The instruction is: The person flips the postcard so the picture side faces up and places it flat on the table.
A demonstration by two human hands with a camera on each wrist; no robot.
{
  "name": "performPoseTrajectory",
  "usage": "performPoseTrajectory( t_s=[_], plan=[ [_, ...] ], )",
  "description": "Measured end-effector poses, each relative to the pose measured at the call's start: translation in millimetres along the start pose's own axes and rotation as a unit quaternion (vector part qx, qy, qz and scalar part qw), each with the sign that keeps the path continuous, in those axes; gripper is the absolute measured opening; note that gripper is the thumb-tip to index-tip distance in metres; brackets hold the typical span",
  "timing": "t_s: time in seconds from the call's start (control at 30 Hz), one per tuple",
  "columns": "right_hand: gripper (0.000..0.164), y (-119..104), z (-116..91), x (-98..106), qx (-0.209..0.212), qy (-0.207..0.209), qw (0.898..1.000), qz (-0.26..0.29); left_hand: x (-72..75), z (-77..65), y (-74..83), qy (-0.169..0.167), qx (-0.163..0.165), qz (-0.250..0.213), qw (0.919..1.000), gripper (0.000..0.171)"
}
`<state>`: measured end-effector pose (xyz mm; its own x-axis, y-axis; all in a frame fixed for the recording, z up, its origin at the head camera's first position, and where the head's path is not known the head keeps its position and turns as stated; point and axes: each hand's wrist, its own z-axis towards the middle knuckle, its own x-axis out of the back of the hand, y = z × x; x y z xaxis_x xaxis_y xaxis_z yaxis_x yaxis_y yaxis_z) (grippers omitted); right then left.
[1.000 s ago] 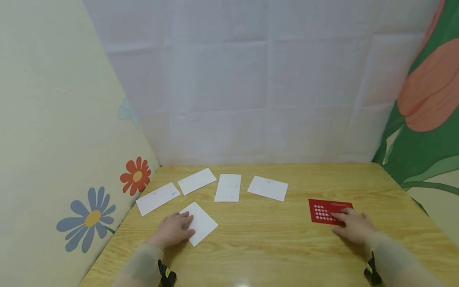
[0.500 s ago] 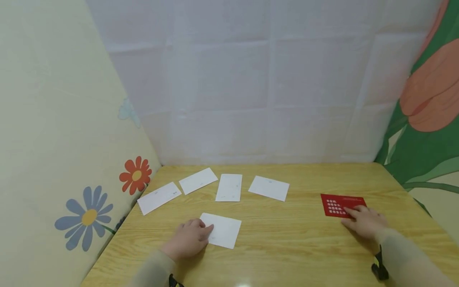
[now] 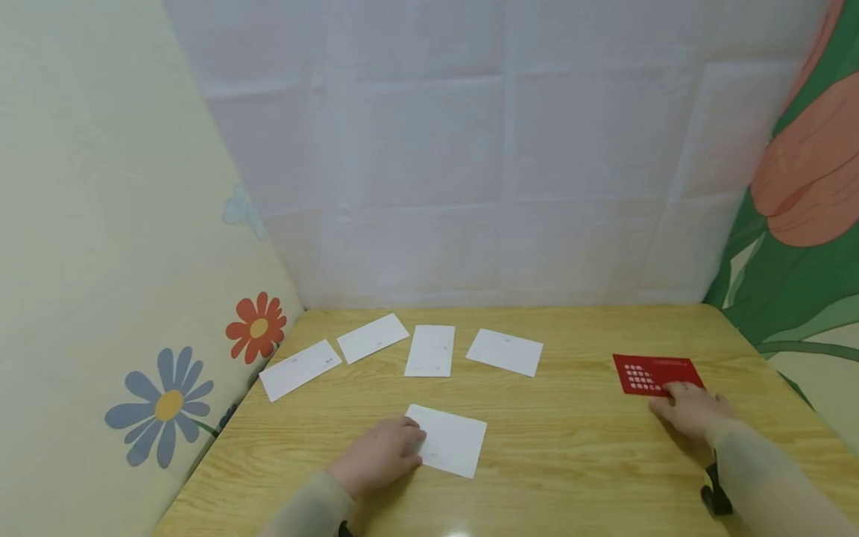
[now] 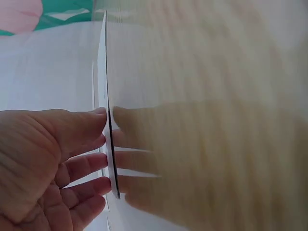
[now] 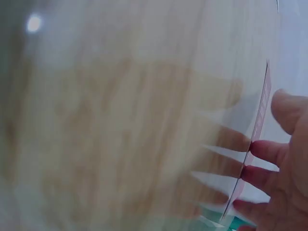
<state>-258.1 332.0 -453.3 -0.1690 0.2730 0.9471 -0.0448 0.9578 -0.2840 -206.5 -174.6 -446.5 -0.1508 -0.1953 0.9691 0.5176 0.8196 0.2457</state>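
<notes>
A white card point(image 3: 453, 441) lies flat on the wooden table point(image 3: 550, 477) at the front, left of centre. On its left edge rest the fingertips of my left hand point(image 3: 381, 456). The left wrist view shows the thumb and fingers of that hand point(image 4: 53, 163) touching the card point(image 4: 102, 62), seen almost edge-on. Towards the right side lies a red card point(image 3: 647, 371) with white printed characters. My right hand point(image 3: 693, 410) touches its lower right part with the fingertips. In the right wrist view, the thumb stands off the red card's face point(image 5: 263, 103).
Behind my left hand several more white cards lie in a loose row: one card at far left point(image 3: 300, 370), a tilted card point(image 3: 373, 338), an upright one point(image 3: 429, 350) and a rightmost card point(image 3: 505, 351). A white cloth point(image 3: 416, 164) hangs behind the table.
My left hand has slid the front white card to the right, and the card has turned. My right hand has shifted the red card right and slightly away. The back cards stay put.
</notes>
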Motion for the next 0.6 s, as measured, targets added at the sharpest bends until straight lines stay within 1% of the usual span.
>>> performPoseTrajectory(
  t_s=[0.07, 0.13, 0.3, 0.37, 0.43, 0.6],
  plan=[
    [0.081, 0, 0, 1, 0.004, -0.003, 1.0, 0.003, -0.9, 1.0, 3.1, -0.004, -0.008, 0.006, 0.9999, 0.035],
    [0.081, 0, 1, 2, 0.006, -0.006, 1.0, 0.007, -2.3, 1.2, 7.4, -0.016, -0.017, 0.016, 0.9996, 0.037],
    [0.083, 0, 2, 6, 0.001, -0.017, 1.0, 0.016, -7.0, 2.3, 18.1, -0.032, -0.051, 0.055, 0.9966, 0.042],
    [0.084, 2, 4, 6, 0.002, -0.023, 1.0, 0.017, -8.7, 3.1, 22.2, -0.035, -0.06, 0.062, 0.9956, 0.043],
    [0.083, 4, 5, 6, 0.005, -0.026, 0.999, 0.018, -9.9, 4.0, 26.3, -0.039, -0.062, 0.059, 0.9956, 0.041],
    [0.084, 8, 6, 9, 0.011, -0.032, 0.999, 0.022, -11.6, 6.8, 38.8, -0.027, -0.086, 0.075, 0.9931, 0.035]
  ],
)
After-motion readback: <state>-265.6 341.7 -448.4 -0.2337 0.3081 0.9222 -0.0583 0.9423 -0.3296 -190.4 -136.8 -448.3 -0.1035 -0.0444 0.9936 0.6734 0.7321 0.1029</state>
